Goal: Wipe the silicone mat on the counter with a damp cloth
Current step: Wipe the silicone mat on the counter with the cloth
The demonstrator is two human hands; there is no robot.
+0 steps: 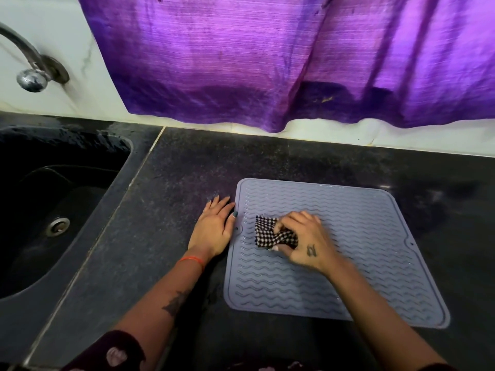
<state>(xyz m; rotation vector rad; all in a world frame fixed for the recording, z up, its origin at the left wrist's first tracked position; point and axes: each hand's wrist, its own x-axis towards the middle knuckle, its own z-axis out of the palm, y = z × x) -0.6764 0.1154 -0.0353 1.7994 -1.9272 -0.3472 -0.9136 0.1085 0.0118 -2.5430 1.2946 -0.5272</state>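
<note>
1. Here the checked cloth [273, 232] is bunched under the right hand [305, 241], whose fingers are curled round it, and it is pressed onto the left-centre part of the silicone mat [375, 236].
2. The mat is laid flat on the dark counter [166, 210], right of the sink [53, 210], with its near edge close to the counter's front.
3. The left hand [214, 228] is spread flat on the counter, fingers straight, with the thumb touching the mat's left rim; nothing is held by it.
4. The step is judged to be mid-wipe, and most of the ribbed surface is not yet shown as covered.
5. Strokes are best run along the wavy ribs, so that the grooves are reached rather than skipped.
6. Pressure should be kept even, and the mat should be steadied at the rim, since thin silicone is likely to creep or buckle under a hard push.
7. The raised border and corners should be traced separately, as dirt could be trapped there.
8. Open counter is seen behind the mat and on its right, so long strokes can be carried past those edges.
9. Leftward travel is limited by the steadying hand, and the purple curtain [267, 62] hangs only at the back wall, well clear of the mat.
</note>
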